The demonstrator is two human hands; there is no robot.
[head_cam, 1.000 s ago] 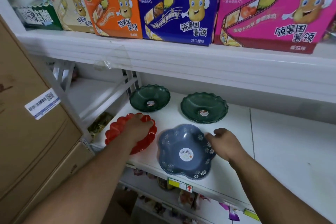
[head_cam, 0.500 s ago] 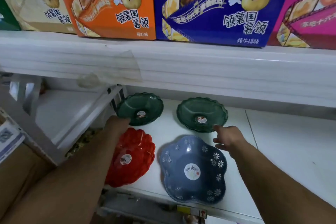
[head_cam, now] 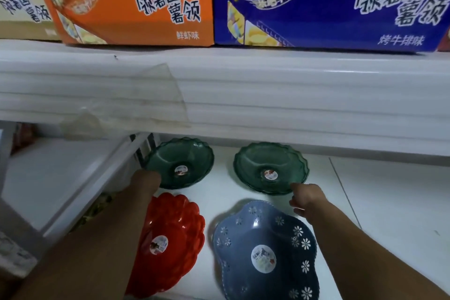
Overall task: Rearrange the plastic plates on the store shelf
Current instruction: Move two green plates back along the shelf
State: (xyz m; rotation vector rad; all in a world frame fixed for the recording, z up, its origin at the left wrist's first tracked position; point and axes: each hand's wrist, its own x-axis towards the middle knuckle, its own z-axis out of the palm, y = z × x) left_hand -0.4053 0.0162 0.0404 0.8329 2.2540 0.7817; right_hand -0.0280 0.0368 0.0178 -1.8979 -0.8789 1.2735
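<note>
— Plates first: where do mine sit?

— Four of them lie on the white shelf (head_cam: pixel 389 202) in the lower half of the frame, two behind and two in front. At centre left you have the left green plate (head_cam: pixel 181 162), and at centre right the right green plate (head_cam: pixel 270 167), both far back under the edge of the upper shelf (head_cam: pixel 267 95). Lower down, the red plate (head_cam: pixel 170 238) sits in front of the left green one, and the blue flowered plate (head_cam: pixel 265 251) sits in front of the right green one. Each carries a round sticker in its middle.

— And my hands?

— Your left hand (head_cam: pixel 145 181) reaches up from the lower left, your forearm crossing the red plate's left side. It meets the near left rim of the left green plate. Your fingers are hidden from the camera, so I cannot tell whether they grip the rim or only rest against it.

— The right one?

— Your right hand (head_cam: pixel 305 198) comes up from the lower right, over the blue flowered plate's far edge. Its fingers are loosely curled, with one fingertip (head_cam: pixel 293 185) stretched out to the near rim of the right green plate. It touches or nearly touches; nothing is pinched.

— What is above?

— An orange box (head_cam: pixel 131 0) and a blue box (head_cam: pixel 328 2) stand on the upper shelf, side by side along the top of the frame.
</note>
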